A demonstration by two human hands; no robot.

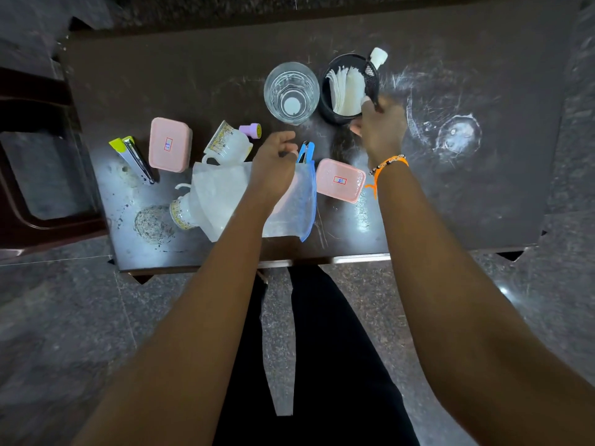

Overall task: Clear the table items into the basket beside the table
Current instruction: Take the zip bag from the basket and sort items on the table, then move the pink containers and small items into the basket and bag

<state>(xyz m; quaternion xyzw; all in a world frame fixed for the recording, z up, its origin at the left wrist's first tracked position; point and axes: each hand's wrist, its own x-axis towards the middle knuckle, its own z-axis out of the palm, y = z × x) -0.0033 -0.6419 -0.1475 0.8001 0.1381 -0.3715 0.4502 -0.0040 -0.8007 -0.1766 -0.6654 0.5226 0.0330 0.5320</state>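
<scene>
On the dark table my right hand grips the rim of a black mesh cup that holds white papers and a white-capped tube. My left hand hovers, fingers loosely curled, over a clear zip bag with a blue edge, next to a small blue stapler. Also on the table: a clear glass, two pink lidded boxes, two patterned white cups lying on their sides, a purple stamp, a yellow-and-silver stapler, and white tissue.
A dark brown chair or bin stands at the table's left end. The floor is grey granite. My legs in black are at the near table edge. The right half of the table carries only white scuff marks.
</scene>
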